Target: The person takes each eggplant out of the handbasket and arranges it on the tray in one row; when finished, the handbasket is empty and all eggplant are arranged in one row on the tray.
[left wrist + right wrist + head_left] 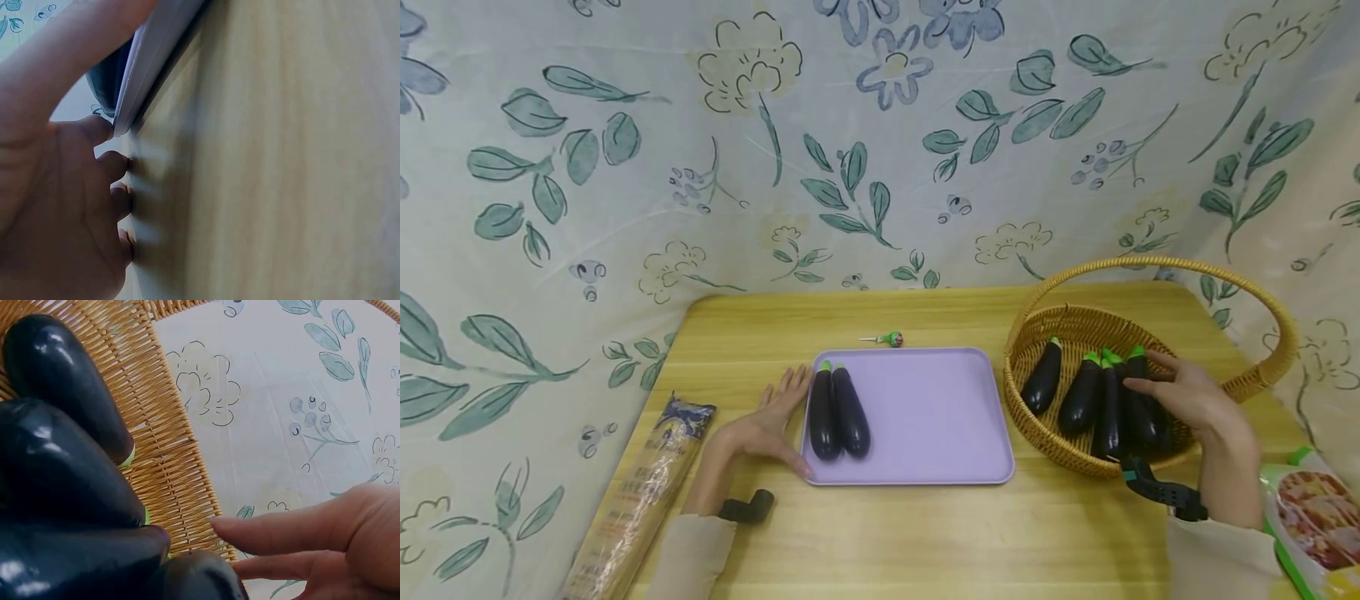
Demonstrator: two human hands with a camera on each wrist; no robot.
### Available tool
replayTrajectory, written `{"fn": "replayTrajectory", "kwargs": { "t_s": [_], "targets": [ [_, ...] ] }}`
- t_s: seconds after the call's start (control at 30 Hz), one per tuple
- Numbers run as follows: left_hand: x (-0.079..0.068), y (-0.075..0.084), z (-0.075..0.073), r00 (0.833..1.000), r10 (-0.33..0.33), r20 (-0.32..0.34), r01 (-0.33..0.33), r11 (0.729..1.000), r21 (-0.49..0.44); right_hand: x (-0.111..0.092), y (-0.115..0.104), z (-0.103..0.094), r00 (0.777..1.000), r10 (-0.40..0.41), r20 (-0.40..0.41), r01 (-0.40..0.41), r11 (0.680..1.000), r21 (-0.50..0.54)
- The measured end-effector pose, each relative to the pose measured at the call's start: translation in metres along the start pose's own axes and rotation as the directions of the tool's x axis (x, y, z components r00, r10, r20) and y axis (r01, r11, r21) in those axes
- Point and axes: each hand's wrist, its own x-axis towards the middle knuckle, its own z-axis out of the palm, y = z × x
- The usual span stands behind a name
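Note:
My left hand [769, 429] lies at the left edge of a lilac tray [936, 417], thumb and fingers spread along its rim. In the left wrist view the fingertips show right by the tray's side. Two dark eggplants, one at the edge [824, 421] and one beside it [852, 417], lie side by side on the tray's left end. My right hand [1191, 396] reaches into a wicker basket [1037, 433] holding several eggplants with green caps. Its thumb and fingers are extended around the upper end of the rightmost eggplant [1142, 412], without a closed grip.
A tall handle [1150, 262] arches over the basket. A lollipop [891, 339] lies behind the tray. A long plastic package [640, 500] is at the left, and a printed bag [1315, 521] stands at the right edge. Floral cloth hangs behind the wooden table [880, 542].

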Motion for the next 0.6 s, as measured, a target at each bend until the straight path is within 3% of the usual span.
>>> {"fn": "replayTrajectory", "kwargs": {
  "t_s": [0.6],
  "targets": [
    [0.0008, -0.0013, -0.0004, 1.000, 0.004, 0.002, -0.004, 1.000, 0.004, 0.0034, 0.0014, 0.0042, 0.999, -0.020, -0.030, 0.019, 0.999, -0.043]
  ]
}}
